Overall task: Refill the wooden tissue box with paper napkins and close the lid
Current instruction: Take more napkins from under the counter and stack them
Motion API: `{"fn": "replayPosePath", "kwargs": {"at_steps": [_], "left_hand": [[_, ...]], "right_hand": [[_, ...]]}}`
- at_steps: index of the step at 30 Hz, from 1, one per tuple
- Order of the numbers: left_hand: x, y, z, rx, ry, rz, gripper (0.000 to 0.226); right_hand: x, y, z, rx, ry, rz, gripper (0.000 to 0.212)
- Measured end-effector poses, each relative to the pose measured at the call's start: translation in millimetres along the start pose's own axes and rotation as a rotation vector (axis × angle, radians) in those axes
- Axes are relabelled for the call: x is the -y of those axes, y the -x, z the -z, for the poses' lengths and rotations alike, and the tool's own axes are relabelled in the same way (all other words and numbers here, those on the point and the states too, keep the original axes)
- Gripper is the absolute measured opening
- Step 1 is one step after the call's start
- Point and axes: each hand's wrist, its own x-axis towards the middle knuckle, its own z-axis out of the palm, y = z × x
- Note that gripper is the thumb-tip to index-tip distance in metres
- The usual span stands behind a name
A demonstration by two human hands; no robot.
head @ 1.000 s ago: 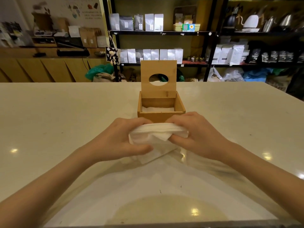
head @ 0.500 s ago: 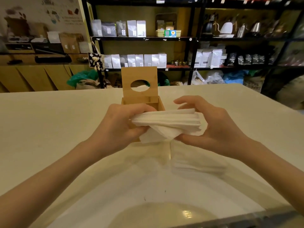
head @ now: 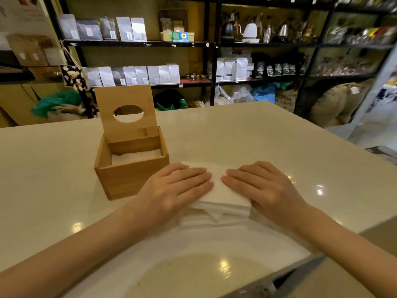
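A pale glossy worktop (head: pixel 247 134) fills the frame's middle. On it, left of centre, stands the wooden tissue box (head: pixel 131 168); just right, a white napkin stack (head: pixel 223 196) lies flat.

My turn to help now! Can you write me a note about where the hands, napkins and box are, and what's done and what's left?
Left hand: flat, palm down on the napkins.
Right hand: flat on the same stack, gripping nothing.
Napkins: a stack on the counter, just right of the box, not in it.
Box: lid standing open; some white paper already lies low inside.
Done: lid open, stack pressed flat.
Left: put the stack in the box, then close the lid.
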Motion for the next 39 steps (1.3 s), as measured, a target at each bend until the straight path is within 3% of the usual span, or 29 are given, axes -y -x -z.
{"fn": "replayPosePath", "kwargs": {"at_steps": [15, 20, 22, 24, 27, 30, 32, 34, 39], "left_hand": [[-7, 17, 7, 0.541, 0.26, 0.086, 0.058], [-13, 23, 10, 0.604, 0.443, 0.194, 0.06], [-11, 15, 15, 0.588, 0.551, 0.308, 0.059], [-4, 2, 24, 0.513, 0.614, 0.429, 0.052], [7, -22, 34, 0.39, 0.553, 0.484, 0.043], [15, -41, 31, 0.663, 0.526, 0.575, 0.045], [18, -50, 25, 0.889, 0.534, 0.655, 0.051], [17, -54, 21, 1.046, 0.542, 0.707, 0.057], [13, -60, 13, 1.151, 0.411, 0.706, 0.068]], "right_hand": [[-2, 8, -9, 0.162, -0.11, 0.088, 0.03], [-4, 14, -5, 0.302, -0.101, 0.093, 0.041], [-6, 9, 1, 0.332, -0.218, -0.003, 0.05], [-10, -1, 13, 0.294, -0.48, -0.228, 0.055], [-17, -17, 25, 0.23, -0.775, -0.537, 0.048], [-22, -34, 24, 0.493, -0.799, -0.628, 0.035], [-24, -40, 20, 0.744, -0.8, -0.643, 0.046], [-23, -44, 17, 0.871, -0.787, -0.638, 0.057], [-22, -55, 11, 1.012, -0.777, -0.675, 0.065]]}}
